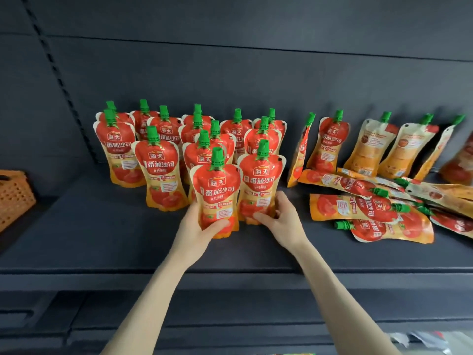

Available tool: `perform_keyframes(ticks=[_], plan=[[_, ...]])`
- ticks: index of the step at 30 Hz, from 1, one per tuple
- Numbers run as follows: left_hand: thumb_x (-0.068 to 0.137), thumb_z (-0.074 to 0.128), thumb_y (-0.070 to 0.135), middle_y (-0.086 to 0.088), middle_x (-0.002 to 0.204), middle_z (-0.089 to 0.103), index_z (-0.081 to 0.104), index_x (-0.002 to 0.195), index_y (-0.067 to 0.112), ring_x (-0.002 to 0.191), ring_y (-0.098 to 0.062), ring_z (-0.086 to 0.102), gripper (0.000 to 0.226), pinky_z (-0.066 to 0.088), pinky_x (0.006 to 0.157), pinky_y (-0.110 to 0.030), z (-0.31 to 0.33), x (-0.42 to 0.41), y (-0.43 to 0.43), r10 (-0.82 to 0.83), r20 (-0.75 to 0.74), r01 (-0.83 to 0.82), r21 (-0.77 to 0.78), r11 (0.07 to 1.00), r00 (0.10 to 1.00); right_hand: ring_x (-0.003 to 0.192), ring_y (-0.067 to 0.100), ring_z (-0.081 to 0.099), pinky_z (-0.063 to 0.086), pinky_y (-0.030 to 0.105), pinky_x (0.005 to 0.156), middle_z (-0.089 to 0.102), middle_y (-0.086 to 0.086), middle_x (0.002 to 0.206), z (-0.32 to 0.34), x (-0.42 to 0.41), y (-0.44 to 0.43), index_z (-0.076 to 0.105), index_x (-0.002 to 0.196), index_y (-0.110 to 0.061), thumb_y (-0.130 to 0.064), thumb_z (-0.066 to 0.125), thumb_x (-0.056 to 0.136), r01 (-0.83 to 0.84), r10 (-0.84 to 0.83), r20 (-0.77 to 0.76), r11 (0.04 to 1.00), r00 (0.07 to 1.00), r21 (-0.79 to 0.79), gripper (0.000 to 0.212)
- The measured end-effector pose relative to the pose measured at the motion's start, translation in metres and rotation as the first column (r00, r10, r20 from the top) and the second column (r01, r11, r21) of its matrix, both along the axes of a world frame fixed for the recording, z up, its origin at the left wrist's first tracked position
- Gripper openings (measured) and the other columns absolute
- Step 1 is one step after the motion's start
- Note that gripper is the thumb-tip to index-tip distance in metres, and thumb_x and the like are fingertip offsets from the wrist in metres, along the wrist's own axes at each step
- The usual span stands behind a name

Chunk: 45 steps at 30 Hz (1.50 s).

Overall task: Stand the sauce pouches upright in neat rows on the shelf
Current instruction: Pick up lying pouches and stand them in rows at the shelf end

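Both hands set front-row pouches upright: left hand (197,226) grips one pouch (217,198), right hand (279,216) clasps its neighbour (258,185). Next, probably square them and release gently.

A shop: a dark metal shelf (102,242) with a slotted upright (60,80) (retail racking) carries many identical pouches (163,170), rowed at its back edge.

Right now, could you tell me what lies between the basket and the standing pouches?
Only bare shelf lies between the basket and the standing pouches in the head view.
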<state>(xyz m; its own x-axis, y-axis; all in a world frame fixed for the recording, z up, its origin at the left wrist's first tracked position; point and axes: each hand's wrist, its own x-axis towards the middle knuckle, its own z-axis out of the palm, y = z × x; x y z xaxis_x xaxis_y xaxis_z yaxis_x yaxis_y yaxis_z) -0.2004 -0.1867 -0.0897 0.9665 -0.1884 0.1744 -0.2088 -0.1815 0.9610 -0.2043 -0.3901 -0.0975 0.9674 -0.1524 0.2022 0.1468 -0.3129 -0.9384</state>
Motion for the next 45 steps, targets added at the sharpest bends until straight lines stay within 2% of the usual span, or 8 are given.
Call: perform_keyframes(ticks=[4, 11, 19, 33, 36, 38, 41, 45], plan=[[0.08, 0.071, 0.016, 0.02, 0.11, 0.059, 0.043, 0.13, 0.024, 0.099, 0.011, 0.057, 0.059, 0.047, 0.074, -0.004, 0.003, 0.01, 0.003, 0.042, 0.013, -0.042, -0.01, 0.999, 0.999, 0.088, -0.006, 0.059, 0.046, 0.005, 0.072, 0.062, -0.014, 0.096, 0.0, 0.006, -0.001, 0.05, 0.103, -0.015, -0.014, 0.073, 0.08, 0.07, -0.068, 0.018, 0.994, 0.998, -0.089, 0.032], [0.077, 0.074, 0.02, 0.014, 0.116, 0.061, 0.044, 0.132, 0.023, 0.106, 0.001, 0.058, 0.062, 0.048, 0.08, -0.013, -0.005, 0.013, 0.005, 0.09, 0.019, -0.09, -0.023, 0.996, 0.996, 0.092, 0.0, 0.061, 0.048, 0.012, 0.074, 0.063, -0.012, 0.098, -0.003, 0.011, -0.004, 0.051, 0.104, -0.012, -0.015, 0.075, 0.078, 0.08, -0.08, 0.0, 0.993, 0.997, -0.089, 0.035], [0.081, 0.07, 0.019, 0.024, 0.11, 0.054, 0.039, 0.124, 0.036, 0.098, 0.011, 0.055, 0.056, 0.044, 0.069, -0.001, 0.001, 0.012, 0.004, 0.07, -0.006, -0.07, -0.009, 0.998, 0.998, 0.099, 0.006, 0.062, 0.049, 0.018, 0.08, 0.065, -0.004, 0.106, -0.005, 0.011, -0.004, 0.052, 0.108, -0.012, -0.013, 0.073, 0.08, 0.054, -0.054, -0.006, 0.998, 0.999, -0.035, 0.035], [0.075, 0.075, 0.025, 0.008, 0.115, 0.059, 0.046, 0.124, 0.02, 0.104, -0.008, 0.057, 0.058, 0.048, 0.086, -0.026, 0.001, 0.009, 0.002, 0.186, 0.031, -0.187, 0.04, 0.982, 0.982, 0.099, 0.006, 0.061, 0.048, 0.017, 0.08, 0.064, -0.006, 0.106, 0.0, 0.005, -0.002, 0.051, 0.11, -0.015, -0.015, 0.073, 0.08, 0.049, -0.049, -0.009, 0.998, 0.999, -0.039, 0.038], [0.074, 0.076, 0.026, 0.006, 0.119, 0.057, 0.044, 0.125, 0.02, 0.107, -0.01, 0.056, 0.06, 0.049, 0.089, -0.03, 0.0, 0.006, 0.002, 0.205, 0.032, -0.207, 0.068, 0.976, 0.978, 0.095, 0.004, 0.06, 0.047, 0.01, 0.073, 0.063, -0.006, 0.105, 0.003, 0.002, 0.0, 0.05, 0.113, -0.014, -0.017, 0.073, 0.079, 0.077, -0.078, -0.011, 0.995, 0.997, -0.058, 0.041], [0.074, 0.075, 0.028, 0.004, 0.124, 0.051, 0.043, 0.127, 0.018, 0.113, -0.012, 0.051, 0.062, 0.045, 0.088, -0.025, -0.004, 0.0, 0.003, 0.241, 0.067, -0.246, 0.084, 0.966, 0.968, 0.093, 0.002, 0.058, 0.044, 0.003, 0.072, 0.061, -0.008, 0.105, 0.005, -0.002, -0.001, 0.05, 0.118, -0.014, -0.017, 0.073, 0.08, 0.111, -0.112, -0.003, 0.992, 0.994, -0.061, 0.044], [0.075, 0.074, 0.028, 0.005, 0.123, 0.045, 0.046, 0.124, 0.016, 0.117, -0.012, 0.046, 0.058, 0.039, 0.091, -0.023, -0.01, -0.018, 0.004, 0.348, 0.208, -0.37, 0.08, 0.925, 0.914, 0.1, 0.004, 0.055, 0.042, 0.006, 0.075, 0.059, -0.009, 0.112, 0.003, -0.015, -0.006, 0.05, 0.122, -0.015, -0.02, 0.071, 0.082, 0.148, -0.147, 0.02, 0.983, 0.989, -0.11, 0.045], [0.08, 0.069, 0.033, 0.006, 0.106, 0.056, 0.058, 0.106, 0.014, 0.102, -0.014, 0.055, 0.033, 0.045, 0.085, -0.02, -0.005, -0.042, -0.009, 0.37, 0.359, -0.398, 0.005, 0.917, 0.857, 0.101, 0.008, 0.057, 0.04, 0.003, 0.076, 0.061, -0.005, 0.112, 0.006, -0.035, -0.024, 0.057, 0.118, -0.013, -0.018, 0.064, 0.088, 0.234, -0.222, 0.081, 0.951, 0.972, -0.203, 0.031]])
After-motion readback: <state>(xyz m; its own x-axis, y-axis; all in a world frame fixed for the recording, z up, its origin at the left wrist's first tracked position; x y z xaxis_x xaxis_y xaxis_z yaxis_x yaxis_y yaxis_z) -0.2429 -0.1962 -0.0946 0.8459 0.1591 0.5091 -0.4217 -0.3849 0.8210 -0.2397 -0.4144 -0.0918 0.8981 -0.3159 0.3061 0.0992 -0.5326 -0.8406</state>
